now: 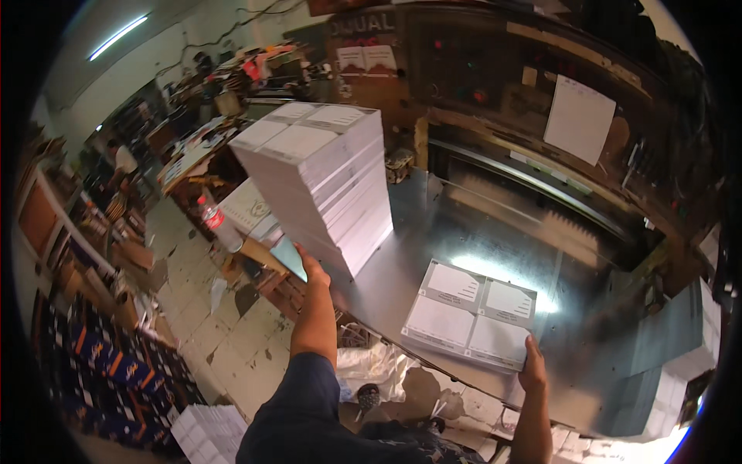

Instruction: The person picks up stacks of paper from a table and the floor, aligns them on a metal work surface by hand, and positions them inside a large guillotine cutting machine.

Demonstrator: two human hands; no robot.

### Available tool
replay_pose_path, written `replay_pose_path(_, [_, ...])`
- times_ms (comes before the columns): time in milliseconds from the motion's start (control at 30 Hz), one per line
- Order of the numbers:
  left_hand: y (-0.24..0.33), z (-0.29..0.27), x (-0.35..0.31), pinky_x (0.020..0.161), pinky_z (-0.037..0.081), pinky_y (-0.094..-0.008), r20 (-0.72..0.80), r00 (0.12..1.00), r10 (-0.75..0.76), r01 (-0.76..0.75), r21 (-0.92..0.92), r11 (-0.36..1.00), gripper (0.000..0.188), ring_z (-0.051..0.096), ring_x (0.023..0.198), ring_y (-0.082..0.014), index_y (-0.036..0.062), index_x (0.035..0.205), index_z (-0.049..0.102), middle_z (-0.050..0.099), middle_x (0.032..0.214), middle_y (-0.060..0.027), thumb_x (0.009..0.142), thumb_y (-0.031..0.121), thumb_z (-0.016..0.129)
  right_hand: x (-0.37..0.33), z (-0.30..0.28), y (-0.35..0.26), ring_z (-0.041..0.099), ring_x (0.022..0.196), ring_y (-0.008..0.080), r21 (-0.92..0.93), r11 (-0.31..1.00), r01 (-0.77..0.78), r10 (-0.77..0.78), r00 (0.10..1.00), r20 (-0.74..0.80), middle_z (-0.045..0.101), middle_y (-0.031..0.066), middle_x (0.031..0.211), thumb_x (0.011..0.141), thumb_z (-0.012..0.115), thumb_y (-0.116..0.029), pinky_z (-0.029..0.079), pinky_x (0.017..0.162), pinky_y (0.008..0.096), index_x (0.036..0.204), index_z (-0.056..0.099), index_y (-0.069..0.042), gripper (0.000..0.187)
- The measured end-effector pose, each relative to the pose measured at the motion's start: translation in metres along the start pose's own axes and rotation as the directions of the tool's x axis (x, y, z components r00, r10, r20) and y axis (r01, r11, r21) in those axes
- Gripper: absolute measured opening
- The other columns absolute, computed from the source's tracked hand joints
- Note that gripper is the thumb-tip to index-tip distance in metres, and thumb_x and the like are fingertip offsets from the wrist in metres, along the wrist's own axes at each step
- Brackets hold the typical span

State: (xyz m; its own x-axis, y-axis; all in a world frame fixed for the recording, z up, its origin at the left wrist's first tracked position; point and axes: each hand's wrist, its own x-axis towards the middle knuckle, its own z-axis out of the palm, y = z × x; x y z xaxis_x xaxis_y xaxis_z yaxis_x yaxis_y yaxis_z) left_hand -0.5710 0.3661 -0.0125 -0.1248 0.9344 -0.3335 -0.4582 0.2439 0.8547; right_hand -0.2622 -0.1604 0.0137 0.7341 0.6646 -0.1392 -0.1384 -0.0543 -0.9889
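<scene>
My left hand (314, 269) reaches out beside the foot of a tall stack of printed sheets (352, 189). Its fingers close on the edge of a light-blue flat block (290, 259). On the shiny metal table lies a low stack of printed sheets (437, 319), its top divided into four white and grey panels. Against that stack's right edge rests my right hand (533, 363), fingers stretched along the side; the fingers' far sides are hidden.
Under a machine's dark front lies the metal table (464, 224). A plastic bottle with a red cap (219, 223) stands left of the tall stack. More paper stacks (657, 398) sit at the right. Dark boxes (108, 363) are piled at left; a person (124, 164) is far back.
</scene>
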Motion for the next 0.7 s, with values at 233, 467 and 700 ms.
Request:
replay_pose_path(233, [-0.025, 0.037, 0.044, 0.115, 0.023, -0.0378, 0.066, 0.987, 0.147, -0.123, -0.279, 0.952, 0.083, 0.028, 0.141, -0.0276, 0.0107, 0.151, 0.024, 0.029, 0.154, -0.008, 0.092, 0.07, 0.024, 0.0, 0.009, 0.003, 0.057, 0.107, 0.0328, 0.385, 0.907, -0.169, 0.184, 0.983, -0.003, 0.059, 0.0197, 0.121, 0.098, 0.049, -0.022, 0.044, 0.095, 0.0386, 0.13, 0.05, -0.001, 0.039])
replay_pose_path(467, [-0.02, 0.039, 0.043, 0.117, 0.016, -0.0399, 0.154, 0.983, 0.104, -0.04, -0.371, 0.928, 0.078, 0.023, 0.143, -0.0278, 0.0119, 0.152, 0.02, 0.022, 0.156, -0.0098, 0.094, 0.064, 0.025, 0.0, 0.015, -0.004, 0.051, 0.115, 0.0205, -0.164, 0.983, -0.077, 0.068, 0.996, -0.059, 0.053, 0.008, 0.131, 0.1, 0.047, -0.029, 0.042, 0.097, 0.033, 0.14, 0.043, -0.004, 0.048])
replay_pose_path(700, [-0.022, 0.049, 0.074, 0.11, 0.028, -0.0382, 0.151, 0.978, 0.143, -0.071, -0.404, 0.912, 0.068, 0.037, 0.13, -0.0241, 0.009, 0.14, 0.036, 0.04, 0.139, -0.0095, 0.093, 0.059, 0.03, 0.003, 0.022, 0.0, 0.056, 0.101, 0.0182, 0.201, 0.964, -0.172, 0.204, 0.968, -0.149, 0.06, 0.0069, 0.114, 0.098, 0.049, -0.033, 0.046, 0.087, 0.0317, 0.13, 0.052, -0.007, 0.042])
